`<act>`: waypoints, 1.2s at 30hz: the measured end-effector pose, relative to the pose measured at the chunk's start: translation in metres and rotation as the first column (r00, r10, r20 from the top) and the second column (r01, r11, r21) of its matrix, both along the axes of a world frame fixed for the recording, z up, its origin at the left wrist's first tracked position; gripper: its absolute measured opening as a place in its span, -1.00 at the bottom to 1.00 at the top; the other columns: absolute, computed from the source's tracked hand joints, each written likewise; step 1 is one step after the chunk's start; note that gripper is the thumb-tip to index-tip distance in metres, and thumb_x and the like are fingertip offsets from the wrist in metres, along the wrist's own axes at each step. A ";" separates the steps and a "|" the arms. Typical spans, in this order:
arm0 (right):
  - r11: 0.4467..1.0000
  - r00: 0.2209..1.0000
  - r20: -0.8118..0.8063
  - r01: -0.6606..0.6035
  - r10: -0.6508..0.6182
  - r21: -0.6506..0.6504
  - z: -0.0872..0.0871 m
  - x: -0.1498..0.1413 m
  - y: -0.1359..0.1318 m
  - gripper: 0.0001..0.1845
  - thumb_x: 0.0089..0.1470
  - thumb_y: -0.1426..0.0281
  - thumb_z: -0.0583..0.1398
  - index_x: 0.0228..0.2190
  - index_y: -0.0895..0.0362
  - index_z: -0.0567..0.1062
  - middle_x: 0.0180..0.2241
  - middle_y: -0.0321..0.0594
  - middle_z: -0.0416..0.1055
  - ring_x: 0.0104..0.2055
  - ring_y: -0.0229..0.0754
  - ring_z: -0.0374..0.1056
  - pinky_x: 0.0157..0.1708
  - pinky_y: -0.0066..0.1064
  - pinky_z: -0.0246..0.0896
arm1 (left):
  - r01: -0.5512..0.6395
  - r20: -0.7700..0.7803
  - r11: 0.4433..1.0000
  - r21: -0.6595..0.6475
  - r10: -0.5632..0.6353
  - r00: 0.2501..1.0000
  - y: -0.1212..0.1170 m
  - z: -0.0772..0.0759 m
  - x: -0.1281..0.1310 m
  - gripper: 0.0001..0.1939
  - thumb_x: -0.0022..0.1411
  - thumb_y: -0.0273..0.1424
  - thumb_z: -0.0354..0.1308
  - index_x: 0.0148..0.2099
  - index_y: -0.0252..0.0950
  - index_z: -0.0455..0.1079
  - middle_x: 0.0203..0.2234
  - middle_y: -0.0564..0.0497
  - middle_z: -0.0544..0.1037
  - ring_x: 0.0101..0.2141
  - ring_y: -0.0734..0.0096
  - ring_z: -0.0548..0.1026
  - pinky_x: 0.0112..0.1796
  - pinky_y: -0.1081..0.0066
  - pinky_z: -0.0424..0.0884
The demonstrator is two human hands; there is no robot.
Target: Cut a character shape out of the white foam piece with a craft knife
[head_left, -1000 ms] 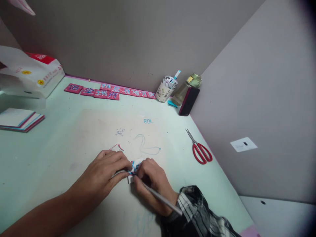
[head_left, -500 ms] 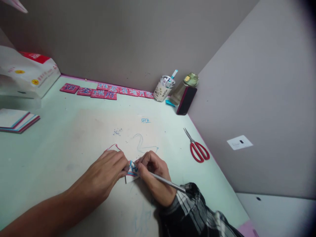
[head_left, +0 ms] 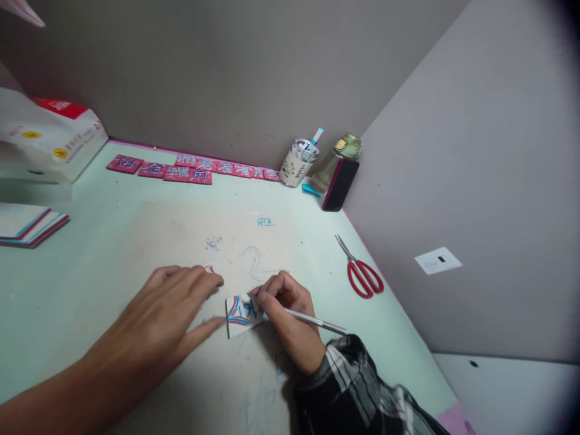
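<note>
A small white card with red and blue curved lines and a blue character lies on the worn patch of the table. In my right hand is a slim silver-handled craft knife, gripped like a pen; its tip is hidden behind my fingers over the card's right part. My left hand is open, thumb and fingers apart, at the card's left, with the thumb tip close to the card's left edge. A white piece with a red edge peeks out behind the left fingers, mostly covered.
Red-handled scissors lie at right. Behind them stand a phone, a bottle and a cup of pens. Red character tiles line the back edge. Stacked cards and a white bag are at left.
My left hand has let go of the card and moved left, its fingers spreading and uncovering the card's left side. My right hand stays at the card with the craft knife.
</note>
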State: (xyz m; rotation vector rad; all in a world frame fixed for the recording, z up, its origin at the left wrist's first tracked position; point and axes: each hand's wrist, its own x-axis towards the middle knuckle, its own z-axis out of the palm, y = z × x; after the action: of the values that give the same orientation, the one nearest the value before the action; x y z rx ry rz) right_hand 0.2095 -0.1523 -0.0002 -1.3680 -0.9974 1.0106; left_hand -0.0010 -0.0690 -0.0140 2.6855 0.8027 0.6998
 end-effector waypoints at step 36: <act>0.993 0.964 0.247 -0.086 0.102 -0.077 0.007 0.000 -0.006 -0.75 0.05 0.35 0.23 -0.55 0.05 0.27 -0.55 -0.38 0.22 -0.49 -0.26 0.08 -0.46 -0.35 0.03 | 0.042 -0.020 0.974 -0.221 -0.048 0.999 -0.017 -0.015 0.007 -0.53 0.16 -0.31 0.43 0.04 -0.13 0.32 -0.22 0.12 0.55 -0.14 0.16 0.53 0.01 0.15 0.17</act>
State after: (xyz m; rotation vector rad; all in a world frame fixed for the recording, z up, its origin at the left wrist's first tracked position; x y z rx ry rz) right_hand 0.2098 -0.1588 0.0069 -1.5420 -1.2359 0.9632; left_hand 0.0065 -0.0858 -0.0285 2.5083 0.7736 0.5332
